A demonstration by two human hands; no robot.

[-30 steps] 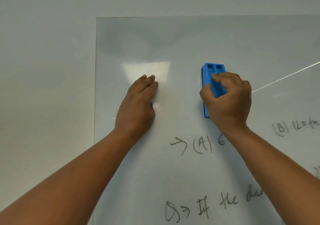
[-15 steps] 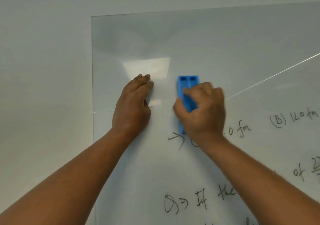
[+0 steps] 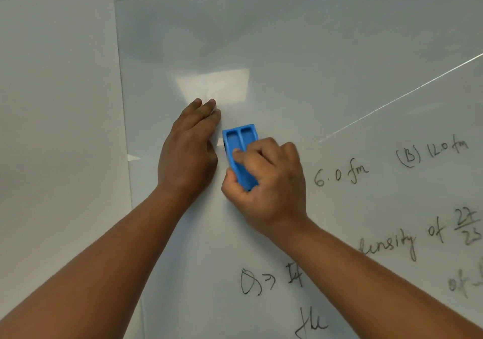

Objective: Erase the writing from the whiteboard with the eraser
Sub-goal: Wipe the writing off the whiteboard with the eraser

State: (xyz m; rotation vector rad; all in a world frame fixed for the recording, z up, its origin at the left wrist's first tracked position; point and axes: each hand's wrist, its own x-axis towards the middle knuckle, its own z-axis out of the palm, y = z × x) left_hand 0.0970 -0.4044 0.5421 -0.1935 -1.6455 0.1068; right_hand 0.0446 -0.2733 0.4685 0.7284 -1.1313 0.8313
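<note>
A glossy whiteboard [image 3: 300, 51] fills most of the head view. My right hand [image 3: 271, 181] grips a blue plastic eraser [image 3: 239, 145] and holds it against the board, just right of my left hand. My left hand [image 3: 188, 150] lies flat on the board with straight fingers pointing up. Black handwriting [image 3: 339, 174] reading "6.0 fm" sits right of the eraser, with "(B) 12.0 fm" [image 3: 431, 150] farther right. More written lines [image 3: 271, 281] run across the lower board, partly hidden by my right forearm.
The board's left edge [image 3: 122, 129] meets a plain pale wall [image 3: 57, 103]. A bright rectangular light reflection [image 3: 214, 85] shows above my left hand. A thin diagonal line [image 3: 405, 95] crosses the upper right of the board.
My right hand has swept the eraser leftward and down until it is beside my left hand. The arrow and "(A)" marks no longer show. The left hand stays pressed on the board.
</note>
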